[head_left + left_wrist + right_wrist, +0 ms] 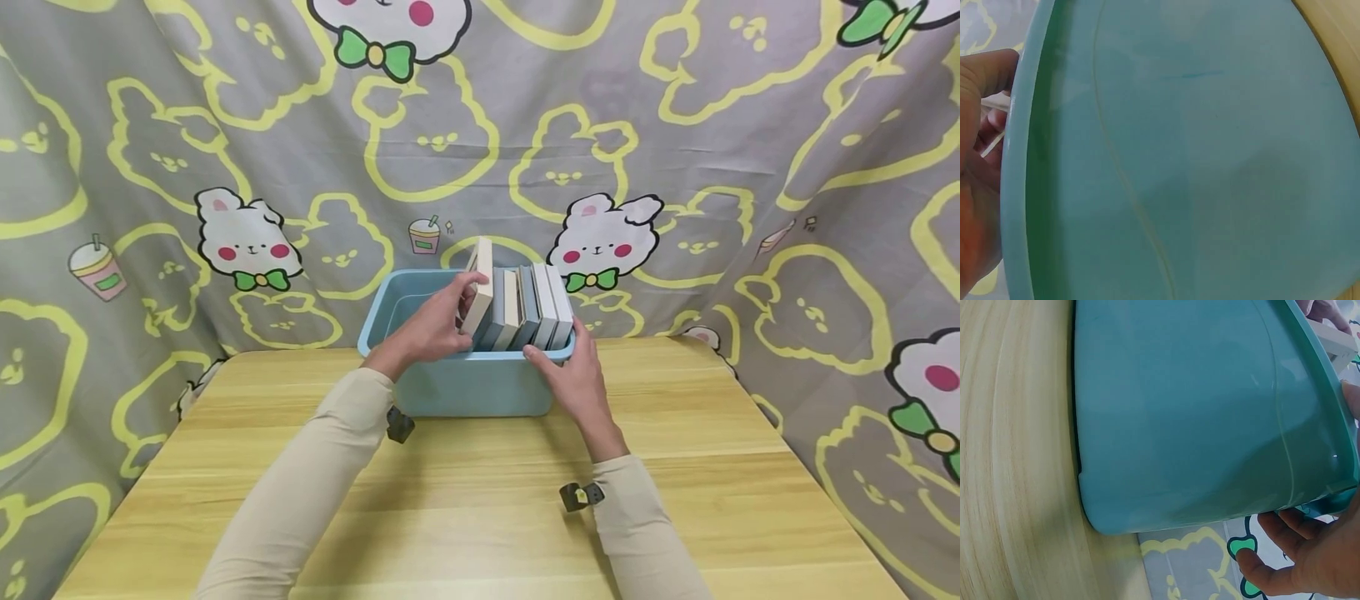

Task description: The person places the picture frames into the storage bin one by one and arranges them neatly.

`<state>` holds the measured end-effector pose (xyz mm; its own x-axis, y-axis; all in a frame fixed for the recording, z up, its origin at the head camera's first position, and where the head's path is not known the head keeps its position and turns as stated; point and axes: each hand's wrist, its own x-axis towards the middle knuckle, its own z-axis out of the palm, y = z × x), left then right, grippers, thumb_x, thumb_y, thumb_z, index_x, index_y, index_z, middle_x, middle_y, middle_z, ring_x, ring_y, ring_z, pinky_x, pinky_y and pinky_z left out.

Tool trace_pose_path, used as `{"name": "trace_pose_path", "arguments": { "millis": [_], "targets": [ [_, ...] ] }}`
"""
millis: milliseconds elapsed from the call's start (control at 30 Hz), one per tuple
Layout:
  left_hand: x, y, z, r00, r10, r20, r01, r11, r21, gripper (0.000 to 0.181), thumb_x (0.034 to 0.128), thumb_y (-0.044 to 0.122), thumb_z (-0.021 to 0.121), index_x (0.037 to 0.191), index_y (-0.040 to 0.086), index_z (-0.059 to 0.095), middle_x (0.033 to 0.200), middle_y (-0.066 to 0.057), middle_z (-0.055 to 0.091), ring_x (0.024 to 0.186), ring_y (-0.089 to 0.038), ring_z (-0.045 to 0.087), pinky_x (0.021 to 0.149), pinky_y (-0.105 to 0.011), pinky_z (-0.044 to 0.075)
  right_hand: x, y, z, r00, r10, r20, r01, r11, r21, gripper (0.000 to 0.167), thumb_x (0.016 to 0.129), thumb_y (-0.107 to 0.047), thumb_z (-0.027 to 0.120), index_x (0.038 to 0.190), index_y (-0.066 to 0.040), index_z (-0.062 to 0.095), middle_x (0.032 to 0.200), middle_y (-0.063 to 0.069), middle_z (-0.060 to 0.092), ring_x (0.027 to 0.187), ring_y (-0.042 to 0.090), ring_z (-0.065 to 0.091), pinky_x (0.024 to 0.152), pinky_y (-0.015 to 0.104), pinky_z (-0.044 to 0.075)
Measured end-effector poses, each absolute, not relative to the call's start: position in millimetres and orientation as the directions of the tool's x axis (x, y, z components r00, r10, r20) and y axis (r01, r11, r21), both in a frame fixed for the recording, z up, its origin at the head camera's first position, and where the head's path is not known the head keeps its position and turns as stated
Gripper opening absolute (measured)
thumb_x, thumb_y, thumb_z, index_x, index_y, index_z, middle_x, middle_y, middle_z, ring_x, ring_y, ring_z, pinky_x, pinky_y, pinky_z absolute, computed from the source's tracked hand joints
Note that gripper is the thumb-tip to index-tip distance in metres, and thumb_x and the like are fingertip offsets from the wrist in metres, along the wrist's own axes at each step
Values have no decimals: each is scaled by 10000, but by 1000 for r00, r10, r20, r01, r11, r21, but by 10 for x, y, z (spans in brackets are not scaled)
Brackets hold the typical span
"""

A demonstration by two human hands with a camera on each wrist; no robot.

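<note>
A light blue plastic bin (472, 385) stands on the table in the head view. My left hand (431, 327) reaches over its front rim and grips a cream book (477, 312), which sits higher than its neighbours and leans a little. To its right, several upright books (525, 308) with blue-grey, cream and white covers fill that side of the bin. My right hand (579, 377) holds the bin's front right corner, thumb on the front rim, fingers at the side. In the right wrist view, the right hand's fingers (1285, 581) show below the bin wall (1185, 419).
The wooden table (465, 508) extends in front of the bin and to both sides. A grey curtain (442, 167) with cartoon rabbits hangs close behind the bin. The bin's left part (408, 304) shows its inner wall.
</note>
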<state>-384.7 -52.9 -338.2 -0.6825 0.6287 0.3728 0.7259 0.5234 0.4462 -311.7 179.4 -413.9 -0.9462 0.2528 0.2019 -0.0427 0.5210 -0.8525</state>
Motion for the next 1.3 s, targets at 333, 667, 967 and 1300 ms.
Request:
{"name": "trace_pose_path", "arguments": {
  "millis": [333,667,967,1300],
  "targets": [
    [-3873,-488,-3425,-686,637,352,723,538,434,897,721,-74,684,1419,264,234,1035,-43,482,869,-178,496,705,-284,485,-3112,1792,-4139,-946,252,206,-43,529,-847,1060,745,-734,633,1549,-242,148,1532,91,318,1363,282,373,1112,549,342],
    [-3899,-424,-3444,-675,654,342,730,522,441,898,735,-81,691,1422,269,230,1041,-39,492,885,-183,503,716,-287,497,-3114,1801,-4140,-944,254,209,-46,526,-849,1061,740,-737,636,1547,-239,159,1528,95,322,1363,282,378,1109,545,347],
    [-3945,-405,-3454,-690,651,316,717,555,422,885,732,-109,667,1421,250,243,1021,-42,490,868,-178,490,715,-297,473,-3118,1788,-4136,-947,247,205,-46,528,-848,1073,733,-746,634,1547,-233,159,1533,97,319,1373,280,371,1114,544,341],
    [-4001,-408,-3473,-703,646,298,706,580,408,830,741,-94,658,1384,264,274,1010,-28,497,852,-168,514,713,-294,473,-3130,1797,-4154,-944,249,218,-56,530,-846,1070,735,-746,631,1548,-235,157,1530,92,321,1374,275,368,1119,540,336]
  ]
}}
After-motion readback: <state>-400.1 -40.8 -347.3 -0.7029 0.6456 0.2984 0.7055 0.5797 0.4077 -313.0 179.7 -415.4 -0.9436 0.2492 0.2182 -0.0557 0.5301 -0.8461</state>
